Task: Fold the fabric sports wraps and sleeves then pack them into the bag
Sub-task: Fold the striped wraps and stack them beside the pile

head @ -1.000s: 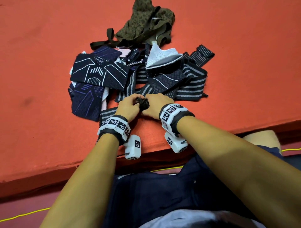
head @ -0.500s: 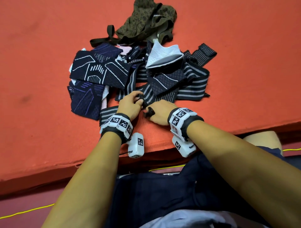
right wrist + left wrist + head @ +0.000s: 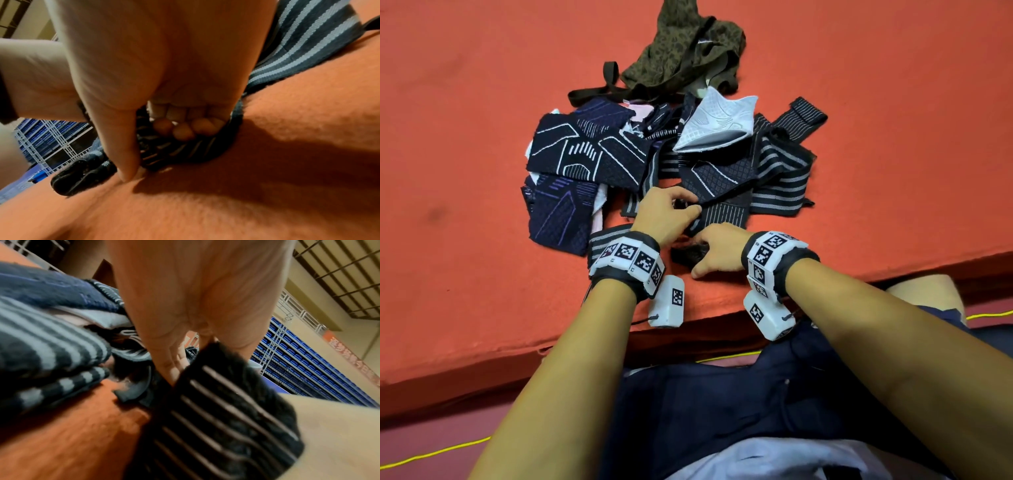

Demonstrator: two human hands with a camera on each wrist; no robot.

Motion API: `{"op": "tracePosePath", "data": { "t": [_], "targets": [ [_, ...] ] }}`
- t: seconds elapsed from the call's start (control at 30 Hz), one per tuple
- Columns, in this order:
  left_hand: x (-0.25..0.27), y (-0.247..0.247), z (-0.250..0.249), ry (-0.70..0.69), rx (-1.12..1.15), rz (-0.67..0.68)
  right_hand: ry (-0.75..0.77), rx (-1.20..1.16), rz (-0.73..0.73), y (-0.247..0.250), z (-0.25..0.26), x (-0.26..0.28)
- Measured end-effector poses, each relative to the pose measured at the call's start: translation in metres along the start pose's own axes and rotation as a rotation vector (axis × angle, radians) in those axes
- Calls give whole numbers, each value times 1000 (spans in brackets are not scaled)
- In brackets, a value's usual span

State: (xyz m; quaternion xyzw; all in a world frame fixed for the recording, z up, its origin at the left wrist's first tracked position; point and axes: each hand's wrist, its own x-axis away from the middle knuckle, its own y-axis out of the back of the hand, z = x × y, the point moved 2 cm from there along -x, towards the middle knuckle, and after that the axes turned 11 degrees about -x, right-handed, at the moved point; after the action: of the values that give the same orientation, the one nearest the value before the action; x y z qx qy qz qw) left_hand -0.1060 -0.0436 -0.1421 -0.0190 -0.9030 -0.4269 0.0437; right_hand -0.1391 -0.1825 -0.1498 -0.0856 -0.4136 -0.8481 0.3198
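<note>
While the left hand pinched the striped wrap at frame centre, the right hand curled round its rolled end on the mat. Even tension should keep the roll tight. Wall lettering in the left-wrist view was unreadable; the bag lay top centre.

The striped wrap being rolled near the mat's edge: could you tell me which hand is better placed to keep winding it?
Probably the right hand: its fingers curl round the rolled end, while the left hand pinches the striped wrap farther up.
</note>
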Motion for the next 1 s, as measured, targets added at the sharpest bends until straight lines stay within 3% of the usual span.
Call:
{"op": "tracePosePath", "data": {
  "t": [0.1, 0.2, 0.3, 0.43, 0.57, 0.73, 1.0],
  "targets": [
    [1, 0, -1, -17, -82, -8, 3, -144, 23, 5, -4, 1],
    [4, 0, 4, -19, -104, -14, -56, -489, 32, 11, -14, 0],
    [10, -4, 6, -17, -81, 52, -100, -602, -176, 17, -25, -5],
    [14, -11, 7, 46, -110, 195, -97, -499, -492, 35, -30, -3],
    [15, -10, 9, 45, -239, 136, -147, -424, -810, 52, -40, 0],
    [16, -6, 7, 31, -164, 31, -272, -336, -776, 45, -48, -2],
    [15, -5, -1, -12, -103, -56, -156, -468, -715, 43, -38, -3]
  ]
}}
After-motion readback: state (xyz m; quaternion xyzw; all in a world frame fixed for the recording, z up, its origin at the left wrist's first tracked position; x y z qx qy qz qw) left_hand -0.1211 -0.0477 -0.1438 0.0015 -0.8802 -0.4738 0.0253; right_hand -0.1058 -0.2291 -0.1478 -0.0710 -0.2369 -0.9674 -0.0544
